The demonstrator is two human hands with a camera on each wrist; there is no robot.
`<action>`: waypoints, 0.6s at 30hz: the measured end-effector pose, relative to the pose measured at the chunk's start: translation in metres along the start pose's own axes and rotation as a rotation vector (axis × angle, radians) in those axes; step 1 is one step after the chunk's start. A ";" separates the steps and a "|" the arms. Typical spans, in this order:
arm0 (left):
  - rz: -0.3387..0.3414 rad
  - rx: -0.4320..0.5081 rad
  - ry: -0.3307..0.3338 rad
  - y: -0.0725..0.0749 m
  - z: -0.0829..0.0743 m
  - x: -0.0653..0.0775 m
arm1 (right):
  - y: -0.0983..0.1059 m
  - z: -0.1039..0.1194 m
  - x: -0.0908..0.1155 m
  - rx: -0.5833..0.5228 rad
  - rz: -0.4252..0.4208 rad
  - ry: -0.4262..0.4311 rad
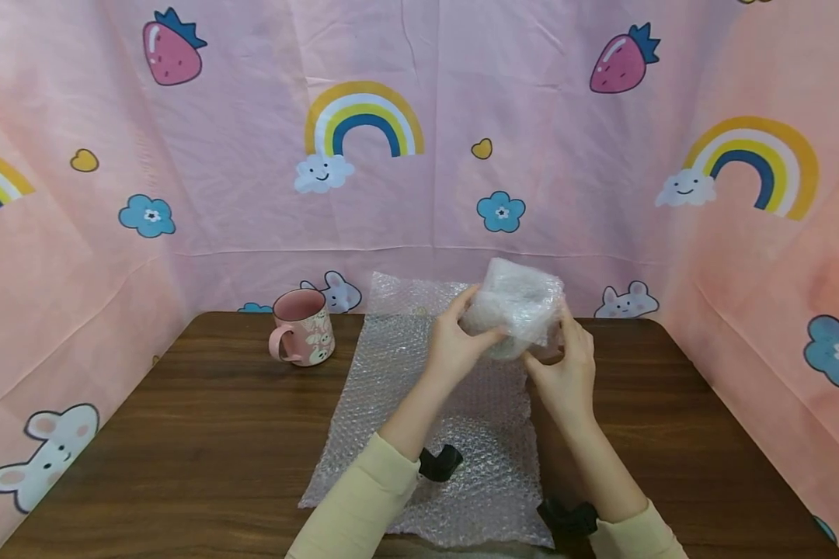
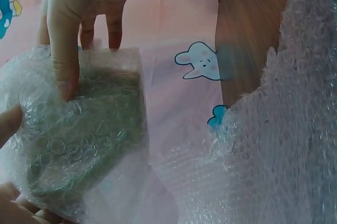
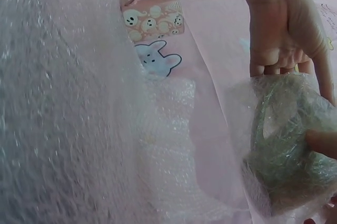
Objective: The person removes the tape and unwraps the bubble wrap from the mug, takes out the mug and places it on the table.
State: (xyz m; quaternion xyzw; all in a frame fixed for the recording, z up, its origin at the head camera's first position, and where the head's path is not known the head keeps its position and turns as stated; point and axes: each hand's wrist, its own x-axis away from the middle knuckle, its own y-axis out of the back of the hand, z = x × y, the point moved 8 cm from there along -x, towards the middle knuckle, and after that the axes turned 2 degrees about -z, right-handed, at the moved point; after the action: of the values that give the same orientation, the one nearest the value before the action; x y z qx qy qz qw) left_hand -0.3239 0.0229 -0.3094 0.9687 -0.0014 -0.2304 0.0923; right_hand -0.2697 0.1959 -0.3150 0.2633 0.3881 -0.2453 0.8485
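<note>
The brown wood-grain table [image 1: 203,435] bears a pink mug [image 1: 316,334] at eleven o'clock and a bubble-wrap sheet [image 1: 489,439] stretching from twelve o'clock to six.

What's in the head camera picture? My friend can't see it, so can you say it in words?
A person's left hand and right hand hold a bubble-wrapped bundle above a sheet of bubble wrap on a brown table. A pink mug stands to the left. Behind hangs pink cloth printed with rainbows and strawberries.
</note>
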 end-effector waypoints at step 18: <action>0.013 -0.040 0.014 0.036 0.015 0.002 | -0.030 0.010 0.016 -0.052 0.211 -0.047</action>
State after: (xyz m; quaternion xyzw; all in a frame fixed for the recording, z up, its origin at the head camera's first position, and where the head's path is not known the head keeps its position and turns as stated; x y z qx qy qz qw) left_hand -0.3273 -0.0149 -0.3171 0.9682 -0.0025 -0.2229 0.1134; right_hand -0.2738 0.1640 -0.3292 0.2749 0.3442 -0.1504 0.8850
